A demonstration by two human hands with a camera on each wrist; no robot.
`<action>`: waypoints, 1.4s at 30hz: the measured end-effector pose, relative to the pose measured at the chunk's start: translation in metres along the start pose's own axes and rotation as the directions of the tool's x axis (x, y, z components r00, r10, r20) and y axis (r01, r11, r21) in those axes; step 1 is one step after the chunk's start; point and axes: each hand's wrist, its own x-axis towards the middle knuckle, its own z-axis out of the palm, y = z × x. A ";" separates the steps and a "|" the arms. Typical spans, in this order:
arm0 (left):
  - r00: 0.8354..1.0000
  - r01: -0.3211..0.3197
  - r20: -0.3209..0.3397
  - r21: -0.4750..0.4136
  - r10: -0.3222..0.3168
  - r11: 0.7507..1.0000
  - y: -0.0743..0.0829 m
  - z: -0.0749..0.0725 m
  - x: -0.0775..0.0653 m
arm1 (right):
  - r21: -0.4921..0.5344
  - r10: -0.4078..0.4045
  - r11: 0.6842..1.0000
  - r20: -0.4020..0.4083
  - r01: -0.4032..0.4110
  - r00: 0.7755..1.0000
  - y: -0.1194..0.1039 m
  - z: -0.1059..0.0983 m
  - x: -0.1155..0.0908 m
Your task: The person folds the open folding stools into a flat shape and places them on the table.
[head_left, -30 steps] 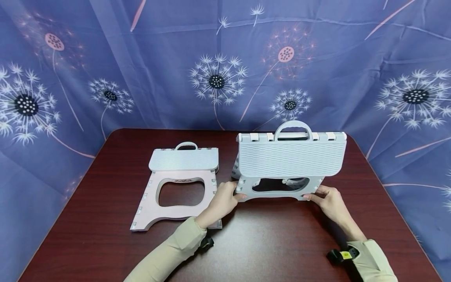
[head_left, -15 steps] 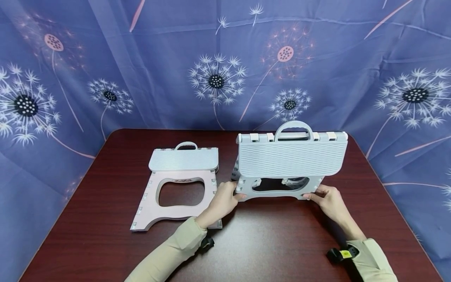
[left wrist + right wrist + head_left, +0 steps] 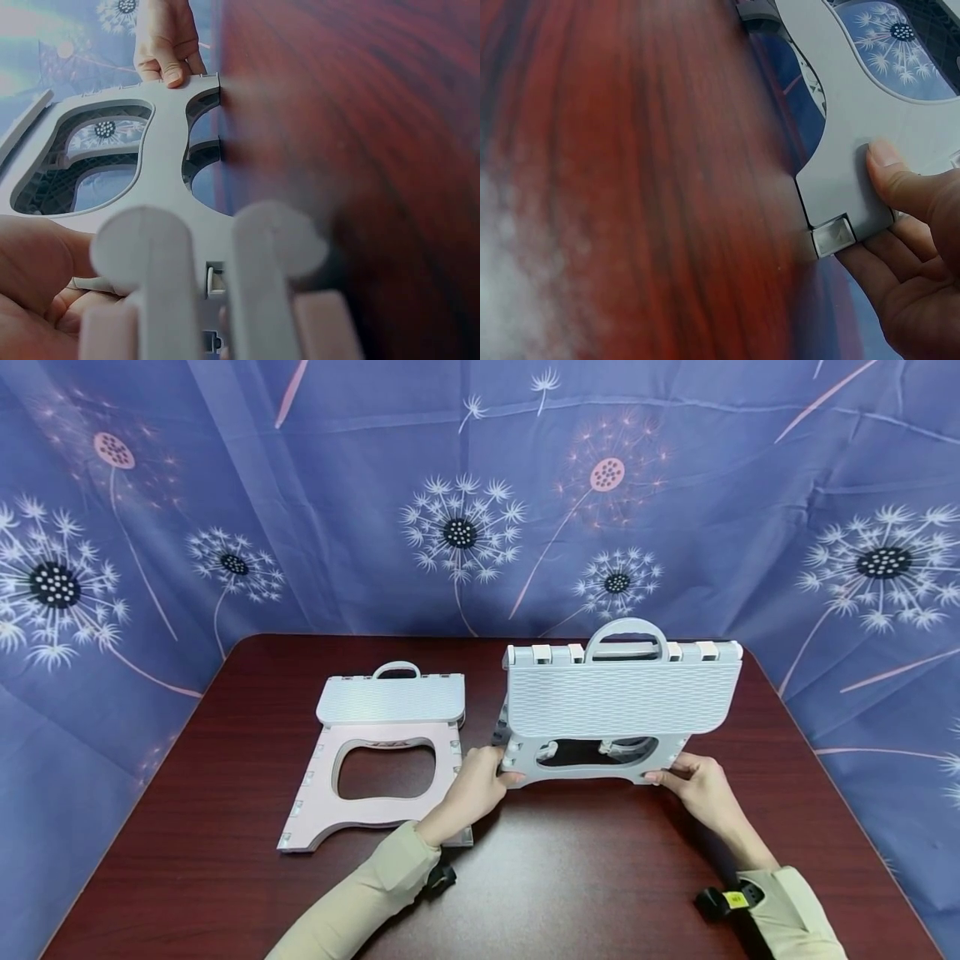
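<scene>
Gray folding stool (image 3: 618, 697): on the right half of the table, legs part spread, handle uppermost, seat panel hanging toward the person; whether every foot touches the wood, I cannot tell.
Left hand (image 3: 476, 781): fingers curled round the near left leg, thumb in front.
Right hand (image 3: 705, 785): pinches the near right leg; the right wrist view shows fingers behind it and a square recess at its corner, which the head view does not make out.
Left wrist view: lattice ribbing inside the frame; blurred, round-ended pale bars (image 3: 166, 300) I cannot identify.
Table (image 3: 585, 877): red-brown wood grain, glossy.
Backdrop (image 3: 337, 493): creased blue-violet cloth, dandelion print.
Second stool (image 3: 318, 777): folded flat at left, pink frame, wavy-textured pale panel, rounded cutout; left forearm across its corner.
Sleeves (image 3: 360, 893): beige.
</scene>
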 end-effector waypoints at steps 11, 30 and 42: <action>1.000 -0.005 -0.006 0.015 0.005 1.000 -0.001 -0.001 0.001 | -0.006 0.019 1.000 0.003 -0.019 1.000 0.020 0.004 0.000; 1.000 0.002 -0.008 0.004 -0.001 1.000 -0.003 0.003 0.002 | -0.015 0.020 1.000 0.006 -0.020 1.000 0.018 0.002 -0.001; 1.000 -0.003 -0.002 0.008 0.003 1.000 -0.003 0.002 0.002 | -0.006 0.015 1.000 0.007 -0.015 1.000 0.018 0.004 -0.001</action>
